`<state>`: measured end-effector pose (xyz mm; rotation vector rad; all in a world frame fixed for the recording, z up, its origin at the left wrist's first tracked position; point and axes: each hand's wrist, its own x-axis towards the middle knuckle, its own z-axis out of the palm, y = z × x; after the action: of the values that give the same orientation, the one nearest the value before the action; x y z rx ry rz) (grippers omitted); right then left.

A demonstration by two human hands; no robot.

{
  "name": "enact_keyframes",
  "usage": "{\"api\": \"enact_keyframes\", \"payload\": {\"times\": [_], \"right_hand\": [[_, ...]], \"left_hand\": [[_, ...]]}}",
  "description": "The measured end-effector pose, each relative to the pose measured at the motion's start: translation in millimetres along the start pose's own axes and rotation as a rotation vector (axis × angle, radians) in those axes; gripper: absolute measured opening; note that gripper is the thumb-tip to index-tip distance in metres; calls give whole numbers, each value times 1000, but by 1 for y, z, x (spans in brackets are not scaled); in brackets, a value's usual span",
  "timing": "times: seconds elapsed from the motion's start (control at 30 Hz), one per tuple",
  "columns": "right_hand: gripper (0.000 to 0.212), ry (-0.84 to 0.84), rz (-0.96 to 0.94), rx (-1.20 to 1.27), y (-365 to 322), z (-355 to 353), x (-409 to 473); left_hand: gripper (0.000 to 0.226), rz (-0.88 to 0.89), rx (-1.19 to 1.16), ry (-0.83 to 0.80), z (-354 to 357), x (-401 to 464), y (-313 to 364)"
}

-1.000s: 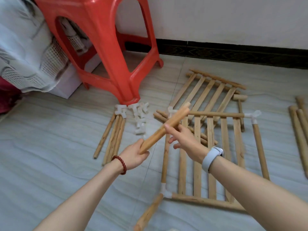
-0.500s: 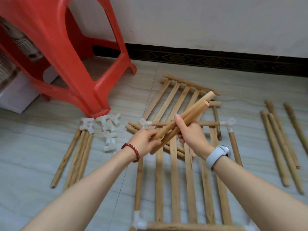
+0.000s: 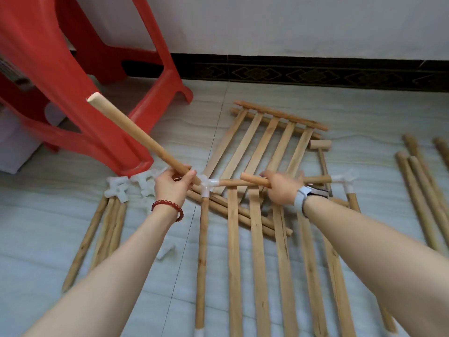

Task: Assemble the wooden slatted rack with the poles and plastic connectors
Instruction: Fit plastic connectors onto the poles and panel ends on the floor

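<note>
My left hand (image 3: 173, 188) grips a wooden pole (image 3: 136, 135) by its lower end; the pole slants up and left, and that end sits right at the white corner connector (image 3: 206, 185) of the slatted rack frame (image 3: 233, 251). My right hand (image 3: 283, 188) grips a second, shorter-looking pole (image 3: 254, 180), held level just above the frame's top rail. A second corner connector (image 3: 345, 181) caps the frame's right side. Another slatted panel (image 3: 269, 142) lies beyond, on the floor.
A red plastic stool (image 3: 73, 88) stands at the left. Loose white connectors (image 3: 131, 187) and a bundle of poles (image 3: 104, 234) lie left of the frame. More poles (image 3: 422, 195) lie at the right. A wooden mallet (image 3: 322, 154) rests by the far panel.
My hands held the two poles together, pointing up and right; now they have separated. The left pole swung up-left with its end at the corner connector, the right pole dropped level over the rail.
</note>
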<state>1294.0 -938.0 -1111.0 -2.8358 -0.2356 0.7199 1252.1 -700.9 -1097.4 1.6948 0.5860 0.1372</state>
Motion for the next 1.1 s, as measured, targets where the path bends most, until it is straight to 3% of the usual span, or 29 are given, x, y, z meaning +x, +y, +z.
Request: {"api": "enact_keyframes", "payload": {"times": [0.13,0.27,0.33,0.43,0.57,0.7,0.83,1.1], "right_hand": [[14,-60,-140,-24,2,9,-4],[15,-207,-269,-5,-2,27,-23],[16,-225,-236,41,-1,27,-30],[13,-394,-152,104,3,16,-27],[29,-547,-85,45,1,8,-26],[33,-323,-200,-167,-6,34,-36],[40,-32,-118,-310,-6,64,-48],[39,252,-40,-292,-2,71,-32]], "left_hand": [[12,49,2,-5,-3,3,1],[12,46,66,-56,-10,-3,-3],[6,25,81,-76,-12,-10,-8],[4,-9,88,-75,-15,-19,-19],[4,-50,54,-61,-14,-27,-28],[3,-67,85,-60,-8,-28,-30],[3,-47,118,-74,-3,-32,-30],[12,-9,125,-71,8,-27,-24]]}}
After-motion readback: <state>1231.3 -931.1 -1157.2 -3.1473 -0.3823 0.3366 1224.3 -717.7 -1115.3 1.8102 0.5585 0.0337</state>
